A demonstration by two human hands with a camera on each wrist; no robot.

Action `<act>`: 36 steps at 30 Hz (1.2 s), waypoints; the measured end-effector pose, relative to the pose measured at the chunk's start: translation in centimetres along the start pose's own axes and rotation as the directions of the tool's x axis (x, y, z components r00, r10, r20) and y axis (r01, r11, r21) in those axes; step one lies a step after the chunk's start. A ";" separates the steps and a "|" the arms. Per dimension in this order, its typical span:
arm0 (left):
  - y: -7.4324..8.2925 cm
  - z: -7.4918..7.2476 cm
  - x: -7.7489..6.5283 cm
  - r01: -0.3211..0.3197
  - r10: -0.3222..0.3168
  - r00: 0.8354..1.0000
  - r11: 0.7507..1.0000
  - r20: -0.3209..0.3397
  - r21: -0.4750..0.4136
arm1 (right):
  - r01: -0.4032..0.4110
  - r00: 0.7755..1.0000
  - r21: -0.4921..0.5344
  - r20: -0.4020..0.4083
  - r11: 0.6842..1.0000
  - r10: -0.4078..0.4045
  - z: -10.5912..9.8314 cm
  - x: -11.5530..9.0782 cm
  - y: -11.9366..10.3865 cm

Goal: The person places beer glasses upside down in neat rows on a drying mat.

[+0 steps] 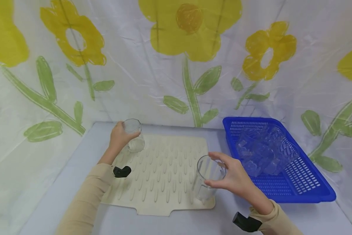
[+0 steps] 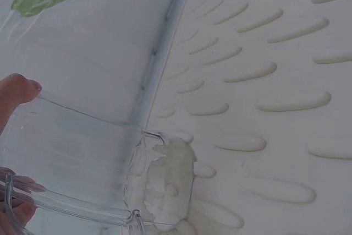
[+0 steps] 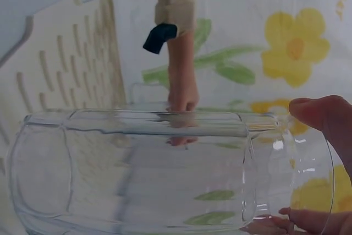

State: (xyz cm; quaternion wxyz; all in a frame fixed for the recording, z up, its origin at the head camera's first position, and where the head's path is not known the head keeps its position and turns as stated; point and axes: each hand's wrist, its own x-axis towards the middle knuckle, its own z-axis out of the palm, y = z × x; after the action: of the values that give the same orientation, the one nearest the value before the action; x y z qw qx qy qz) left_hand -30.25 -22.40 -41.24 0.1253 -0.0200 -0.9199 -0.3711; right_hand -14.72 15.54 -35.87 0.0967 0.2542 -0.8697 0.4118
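Note:
Fingers and thumb of my left hand (image 1: 117,142) grip the rim of a clear drinking glass (image 1: 136,145). That glass stands upright at the far left corner of a cream ridged drying mat (image 1: 158,187); its base appears to meet the ridges in the left wrist view. A second clear drinking glass (image 1: 206,191) is held near its rim by my right hand (image 1: 234,174), thumb on one side and fingers on the other. It is over the mat's near right corner, slightly tilted. Whether its base touches the mat I cannot tell.
To the right of the mat, a blue plastic basket (image 1: 316,198) holds several clear glasses (image 1: 256,151) piled together. Behind the white table (image 1: 120,222) hangs a white cloth (image 1: 129,75) printed with yellow flowers.

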 end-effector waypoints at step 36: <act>6.7 2.3 -6.7 -0.467 0.474 0.878 0.878 0.062 -0.103 | 0.080 0.997 0.095 0.006 0.992 -0.081 0.3 0.5 0.3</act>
State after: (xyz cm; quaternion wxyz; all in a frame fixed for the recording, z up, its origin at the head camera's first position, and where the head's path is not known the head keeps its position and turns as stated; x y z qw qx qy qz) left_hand -23.35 -15.59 -39.92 0.1714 -0.2639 -0.8752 -0.3673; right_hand -15.29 15.27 -36.04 0.0966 0.2953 -0.8387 0.4472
